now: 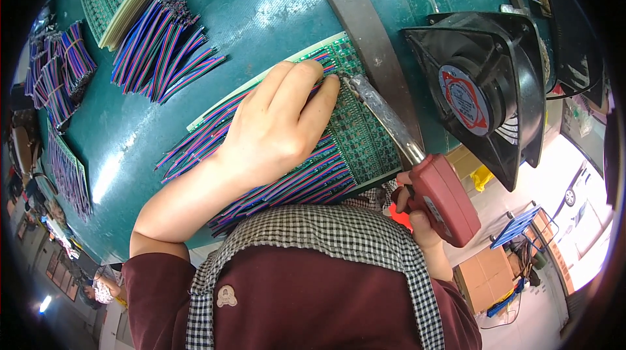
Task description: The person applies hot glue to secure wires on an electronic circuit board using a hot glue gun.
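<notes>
Many coloured wires [300, 183] lie across the green circuit panel [367, 138] in mid-scene, under the left hand [274, 121], its fingers bent and slightly parted; whether they pinch a wire I cannot tell. At near right, the right hand [422, 227] is wrapped around a red soldering gun [447, 197], whose tip is just beside the left hand's fingertips. Right of the panel are a dark bar [378, 46] and, farther right, a black fan [502, 89].

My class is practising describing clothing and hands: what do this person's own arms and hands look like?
Both the left hand and the right hand are ungloved. The left sleeve is plain dark maroon, ending near the elbow; the right sleeve matches in colour. No bracelet shows on the left wrist.
</notes>
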Available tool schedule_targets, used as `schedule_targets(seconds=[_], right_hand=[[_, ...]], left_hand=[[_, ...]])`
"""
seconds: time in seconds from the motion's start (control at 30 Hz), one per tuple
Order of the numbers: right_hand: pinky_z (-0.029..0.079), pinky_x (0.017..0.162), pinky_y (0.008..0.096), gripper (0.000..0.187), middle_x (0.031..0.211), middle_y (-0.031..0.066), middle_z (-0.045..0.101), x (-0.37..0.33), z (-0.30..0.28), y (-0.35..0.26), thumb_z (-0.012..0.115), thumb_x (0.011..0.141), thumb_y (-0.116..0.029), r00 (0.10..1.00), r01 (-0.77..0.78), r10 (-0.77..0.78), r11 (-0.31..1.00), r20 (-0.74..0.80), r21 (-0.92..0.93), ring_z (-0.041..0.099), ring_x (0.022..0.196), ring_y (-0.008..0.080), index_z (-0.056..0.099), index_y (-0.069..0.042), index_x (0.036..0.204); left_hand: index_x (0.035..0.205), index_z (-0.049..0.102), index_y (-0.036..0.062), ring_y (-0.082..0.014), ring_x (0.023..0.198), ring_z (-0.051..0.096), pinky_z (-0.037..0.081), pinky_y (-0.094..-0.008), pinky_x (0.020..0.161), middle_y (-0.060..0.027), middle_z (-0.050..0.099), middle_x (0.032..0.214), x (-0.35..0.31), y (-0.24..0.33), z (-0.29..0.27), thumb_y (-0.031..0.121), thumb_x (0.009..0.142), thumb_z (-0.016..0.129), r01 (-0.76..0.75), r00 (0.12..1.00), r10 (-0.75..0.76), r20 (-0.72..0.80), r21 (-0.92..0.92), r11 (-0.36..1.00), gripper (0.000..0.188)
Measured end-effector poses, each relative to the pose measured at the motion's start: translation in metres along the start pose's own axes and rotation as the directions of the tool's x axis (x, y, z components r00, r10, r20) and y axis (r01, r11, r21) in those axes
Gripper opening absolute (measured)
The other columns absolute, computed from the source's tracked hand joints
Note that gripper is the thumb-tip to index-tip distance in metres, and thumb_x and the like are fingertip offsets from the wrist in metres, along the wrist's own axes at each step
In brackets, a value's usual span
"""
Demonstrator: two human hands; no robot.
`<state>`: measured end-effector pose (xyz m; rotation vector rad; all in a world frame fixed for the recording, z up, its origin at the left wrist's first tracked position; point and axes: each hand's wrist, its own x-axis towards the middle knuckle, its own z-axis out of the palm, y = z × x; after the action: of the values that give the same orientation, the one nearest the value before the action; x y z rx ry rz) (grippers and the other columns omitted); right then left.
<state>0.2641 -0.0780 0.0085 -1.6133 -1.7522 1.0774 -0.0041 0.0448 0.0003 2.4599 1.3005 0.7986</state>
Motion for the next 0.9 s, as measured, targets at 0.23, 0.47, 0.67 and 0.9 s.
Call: schedule_targets(seconds=[0.23,0.47,0.67,0.9], right_hand=[[0.049,0.06,0.0268,0.08,0.075,0.0098,0.064,-0.001,0.001,0.003,0.077,0.077,-0.02,0.999,-0.019,0.008,0.941,0.034,0.338,0.063,0.061,0.0177,0.033,0.006,0.139],[0.047,0.059,0.0262,0.084,0.072,0.0101,0.063,-0.001,0.0,0.001,0.077,0.079,-0.033,0.998,-0.056,0.044,0.924,0.041,0.377,0.062,0.059,0.017,0.032,0.006,0.14],[0.052,0.06,0.0289,0.057,0.09,0.0122,0.067,-0.011,-0.002,0.008,0.08,0.071,-0.014,0.998,-0.063,0.063,0.997,-0.012,-0.049,0.068,0.067,0.0217,0.056,0.002,0.121],[0.055,0.062,0.03,0.033,0.105,0.0148,0.067,-0.011,-0.001,0.008,0.078,0.067,-0.006,0.997,-0.068,0.064,0.991,-0.037,-0.116,0.07,0.072,0.0252,0.069,-0.005,0.098]], left_hand=[[0.099,0.066,-0.0045,-0.0243,0.077,0.059,0.049,-0.0326,0.064,-0.0129,0.057,0.092,0.001,0.001,-0.001,-0.002,0.065,0.068,0.006,1.0,-0.006,0.006,-0.002,1.0,0.034],[0.099,0.066,-0.004,-0.0242,0.077,0.059,0.049,-0.0325,0.064,-0.0128,0.057,0.092,0.001,0.0,0.0,-0.002,0.065,0.068,0.008,1.0,-0.008,0.001,-0.001,1.0,0.034],[0.099,0.067,-0.0031,-0.0242,0.078,0.059,0.05,-0.032,0.065,-0.0128,0.057,0.092,-0.001,0.0,-0.002,-0.001,0.065,0.067,0.019,1.0,-0.019,0.022,0.006,1.0,0.034],[0.098,0.067,-0.0025,-0.0243,0.078,0.059,0.05,-0.0317,0.066,-0.0128,0.057,0.092,0.0,0.001,-0.002,0.001,0.065,0.066,0.011,1.0,-0.012,0.027,0.024,1.0,0.034]])
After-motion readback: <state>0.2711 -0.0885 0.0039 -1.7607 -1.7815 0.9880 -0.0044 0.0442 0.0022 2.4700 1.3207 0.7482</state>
